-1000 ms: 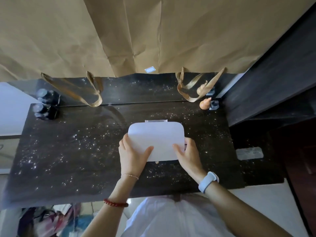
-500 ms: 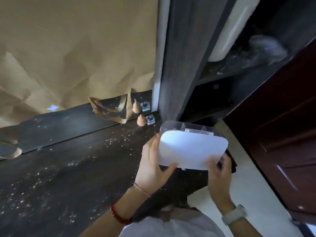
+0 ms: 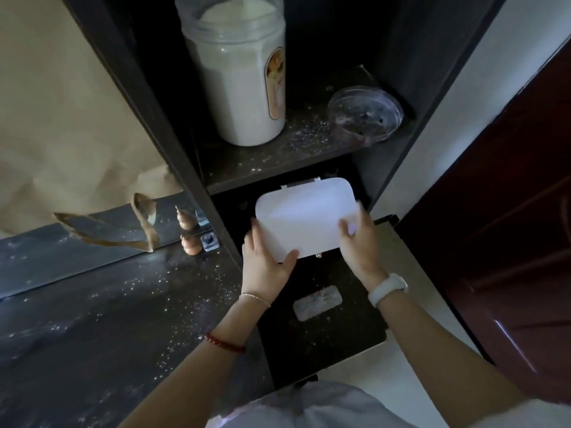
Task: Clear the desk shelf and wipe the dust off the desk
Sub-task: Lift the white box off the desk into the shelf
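I see the dusty dark desk [image 3: 92,319] filling the lower left of the frame, and the dark shelf unit [image 3: 278,162] rising through the upper centre. On the upper shelf a tall jar of white powder [image 3: 244,78] stands, with a clear round lid [image 3: 364,114] well to its right. At centre frame the white box [image 3: 304,219] sits at the mouth of the lower compartment, tight under the upper shelf's edge. My left hand [image 3: 265,264] grips its lower left corner, thumb curled onto the top. My right hand [image 3: 360,242] clasps the right edge, fingers wrapped round it. Below the box, a small clear case [image 3: 318,302] lies on the board.
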A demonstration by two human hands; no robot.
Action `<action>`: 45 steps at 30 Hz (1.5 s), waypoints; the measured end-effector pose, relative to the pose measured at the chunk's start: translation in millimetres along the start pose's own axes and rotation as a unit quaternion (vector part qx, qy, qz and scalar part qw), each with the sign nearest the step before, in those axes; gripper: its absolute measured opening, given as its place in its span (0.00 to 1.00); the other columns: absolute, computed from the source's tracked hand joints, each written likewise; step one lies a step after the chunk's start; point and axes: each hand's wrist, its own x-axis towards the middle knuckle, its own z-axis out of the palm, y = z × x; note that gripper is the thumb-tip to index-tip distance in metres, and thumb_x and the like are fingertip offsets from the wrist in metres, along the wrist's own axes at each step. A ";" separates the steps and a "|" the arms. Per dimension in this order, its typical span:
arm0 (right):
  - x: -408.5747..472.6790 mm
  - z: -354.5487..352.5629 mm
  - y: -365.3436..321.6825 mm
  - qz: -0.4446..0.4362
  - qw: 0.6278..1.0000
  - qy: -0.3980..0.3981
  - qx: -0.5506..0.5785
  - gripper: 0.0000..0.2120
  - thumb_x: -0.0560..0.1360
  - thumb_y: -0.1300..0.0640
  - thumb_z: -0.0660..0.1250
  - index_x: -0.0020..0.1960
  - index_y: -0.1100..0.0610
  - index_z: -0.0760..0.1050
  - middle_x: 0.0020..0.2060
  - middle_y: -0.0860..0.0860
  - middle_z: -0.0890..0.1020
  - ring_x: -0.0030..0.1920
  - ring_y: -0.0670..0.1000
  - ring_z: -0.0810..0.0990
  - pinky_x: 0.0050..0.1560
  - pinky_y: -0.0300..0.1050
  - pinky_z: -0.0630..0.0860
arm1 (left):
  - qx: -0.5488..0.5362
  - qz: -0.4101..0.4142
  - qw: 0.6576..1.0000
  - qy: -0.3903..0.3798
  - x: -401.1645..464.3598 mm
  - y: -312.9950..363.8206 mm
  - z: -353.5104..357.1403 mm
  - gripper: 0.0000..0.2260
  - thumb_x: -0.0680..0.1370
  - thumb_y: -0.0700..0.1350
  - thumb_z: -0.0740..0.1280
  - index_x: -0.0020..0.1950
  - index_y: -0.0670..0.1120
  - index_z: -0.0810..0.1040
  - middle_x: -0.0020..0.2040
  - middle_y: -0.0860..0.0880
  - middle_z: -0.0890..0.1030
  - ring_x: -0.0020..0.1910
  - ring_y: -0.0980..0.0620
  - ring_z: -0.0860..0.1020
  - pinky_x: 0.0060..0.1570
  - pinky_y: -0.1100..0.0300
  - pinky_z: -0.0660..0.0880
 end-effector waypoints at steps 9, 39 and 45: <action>17.9 15.4 0.7 -0.092 0.994 -0.018 -0.048 0.27 0.78 0.59 0.61 0.72 0.64 0.55 0.71 0.61 0.62 0.71 0.58 0.63 0.63 0.32 0.58 | 0.024 -0.027 0.999 0.015 24.2 -7.8 8.9 0.35 0.74 0.47 0.67 0.74 0.41 0.50 0.75 0.43 0.55 0.72 0.44 0.58 0.67 0.59 0.56; -38.8 81.8 187.4 -0.130 0.775 -0.340 -0.516 0.37 0.72 0.60 0.64 0.75 0.54 0.47 0.72 0.57 0.56 0.71 0.59 0.55 0.67 0.56 0.59 | 0.394 0.067 0.914 0.069 -24.5 -80.2 58.3 0.38 0.68 0.48 0.69 0.73 0.41 0.54 0.73 0.42 0.61 0.72 0.45 0.52 0.67 0.40 0.54; -38.4 82.0 186.4 -0.147 0.767 -0.325 -0.534 0.26 0.73 0.61 0.62 0.69 0.60 0.59 0.64 0.57 0.67 0.63 0.58 0.65 0.58 0.52 0.68 | 0.410 0.087 0.905 0.078 -24.0 -83.6 54.4 0.38 0.67 0.47 0.70 0.72 0.41 0.57 0.72 0.42 0.63 0.71 0.45 0.54 0.66 0.39 0.55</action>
